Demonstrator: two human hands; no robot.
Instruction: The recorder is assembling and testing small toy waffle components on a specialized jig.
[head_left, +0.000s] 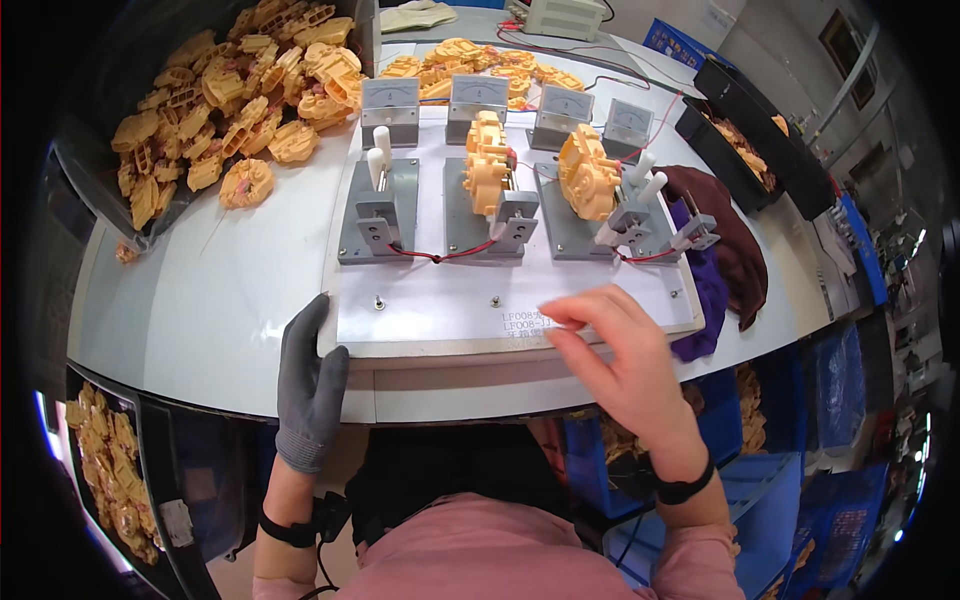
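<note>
At upper left, we see a black bin (368, 38) cut off by the frame; below it, the desk (190, 330) is bare up to the white board (430, 315). Our gloved left hand (312, 380) is open beside the board's lower-left corner; we cannot tell whether it touches. At upper centre, two yellow gearbox housings (487, 170) sit on grey fixtures, partly hiding them. Our right hand (615, 350) hovers, empty, fingertips parted, over the front edge, covering some print. Right of it, purple cloth (708, 312) crowds the board's edge.
</note>
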